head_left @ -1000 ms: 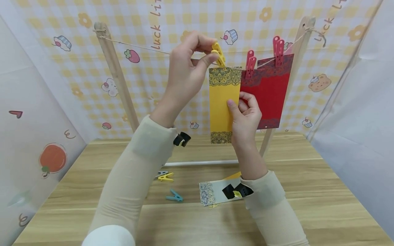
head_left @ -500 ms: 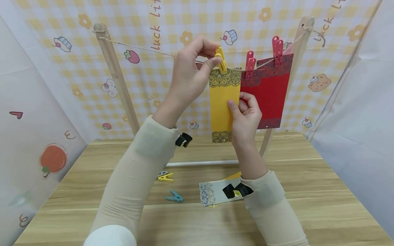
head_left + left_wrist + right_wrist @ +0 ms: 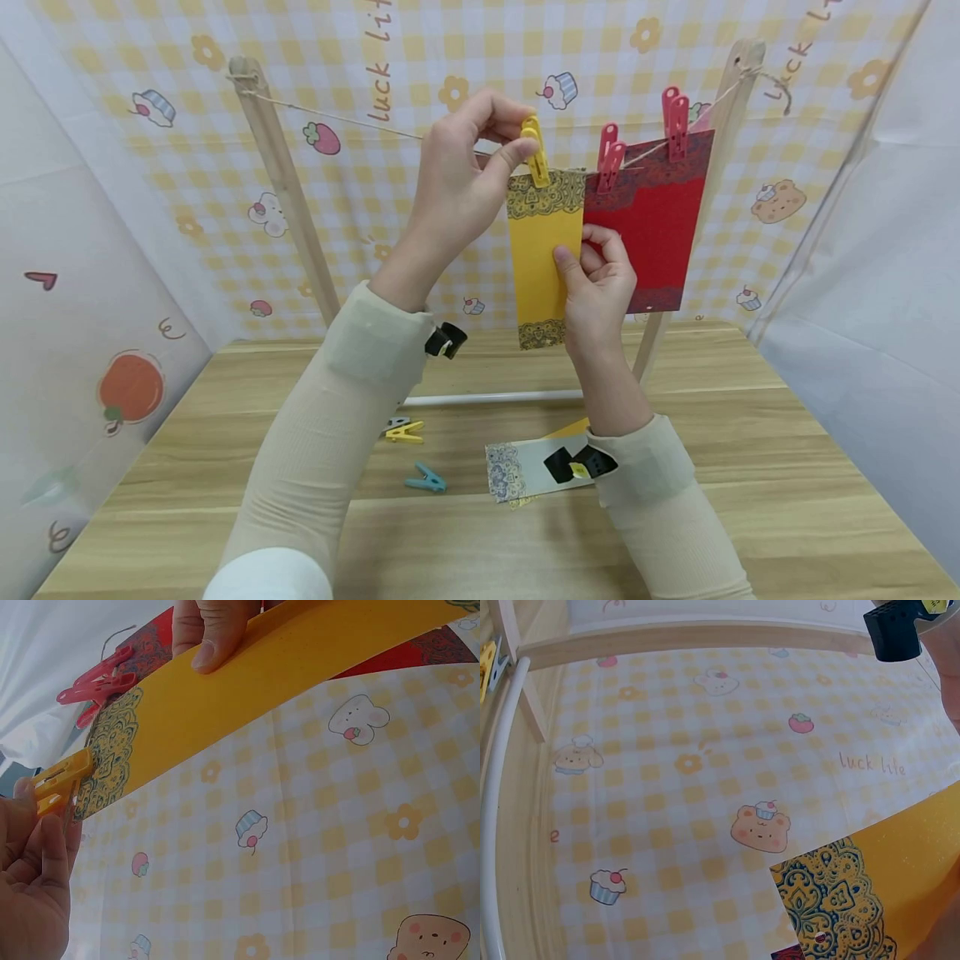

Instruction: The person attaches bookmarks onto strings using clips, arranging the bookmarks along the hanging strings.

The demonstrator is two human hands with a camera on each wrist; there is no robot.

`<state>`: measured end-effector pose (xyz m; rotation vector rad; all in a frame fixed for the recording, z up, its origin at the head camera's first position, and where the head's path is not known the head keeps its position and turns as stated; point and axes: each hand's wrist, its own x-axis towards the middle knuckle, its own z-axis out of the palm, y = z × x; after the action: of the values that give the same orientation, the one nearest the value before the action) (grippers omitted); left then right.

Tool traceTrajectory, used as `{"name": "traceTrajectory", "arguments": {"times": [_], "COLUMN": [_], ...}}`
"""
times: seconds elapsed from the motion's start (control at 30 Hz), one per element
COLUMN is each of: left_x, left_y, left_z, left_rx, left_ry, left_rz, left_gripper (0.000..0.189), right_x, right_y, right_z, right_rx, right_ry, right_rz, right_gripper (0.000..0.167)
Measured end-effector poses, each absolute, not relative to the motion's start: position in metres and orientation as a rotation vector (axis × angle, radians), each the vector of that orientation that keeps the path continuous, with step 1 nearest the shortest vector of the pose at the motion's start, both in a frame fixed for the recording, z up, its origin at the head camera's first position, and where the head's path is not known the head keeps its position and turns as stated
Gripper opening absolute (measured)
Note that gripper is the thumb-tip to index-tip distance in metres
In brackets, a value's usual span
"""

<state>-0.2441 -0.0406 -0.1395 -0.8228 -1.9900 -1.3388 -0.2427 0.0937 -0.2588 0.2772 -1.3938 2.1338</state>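
Observation:
My left hand (image 3: 468, 167) pinches a yellow clothespin (image 3: 536, 154) by its handles, and the pin's tips overlap the top edge of a yellow card (image 3: 536, 250) with dark lace patterns at both ends. The card hangs upright at the string (image 3: 352, 122). My right hand (image 3: 603, 283) holds the card's right edge between thumb and fingers. In the left wrist view the yellow clothespin (image 3: 64, 778) sits over the patterned end. Beside it, a red card (image 3: 660, 242) hangs under two pink clothespins (image 3: 611, 158). The right wrist view shows the yellow card's lower patterned end (image 3: 832, 900).
Wooden posts (image 3: 277, 175) carry the string, with a white bar (image 3: 495, 398) low between them. On the table (image 3: 750, 483) lie a blue clothespin (image 3: 426, 478), a yellow one (image 3: 405, 432), a grey one (image 3: 396, 423) and pale patterned cards (image 3: 528, 468) under my right forearm.
My left hand has come down and slightly right, bringing the yellow clothespin lower over the card's top edge. The card's lower end has swung slightly right. My right hand has barely moved.

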Motion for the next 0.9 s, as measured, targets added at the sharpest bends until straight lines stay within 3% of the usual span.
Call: {"name": "traceTrajectory", "arguments": {"times": [0.5, 0.9], "left_x": [-0.2434, -0.2401], "left_y": [-0.0362, -0.0386], "left_z": [-0.1435, -0.1392], "left_rx": [-0.861, -0.795], "left_ry": [-2.037, -2.179], "left_rz": [-1.249, -1.229], "left_gripper": [0.018, 0.032], "right_x": [-0.2442, -0.2405], "right_y": [0.0951, 0.0959], "right_z": [-0.2629, -0.2648], "right_rx": [0.295, 0.300], "right_ry": [-1.380, -1.424], "right_rz": [2.131, 2.183], "right_gripper": [0.019, 0.019]}}
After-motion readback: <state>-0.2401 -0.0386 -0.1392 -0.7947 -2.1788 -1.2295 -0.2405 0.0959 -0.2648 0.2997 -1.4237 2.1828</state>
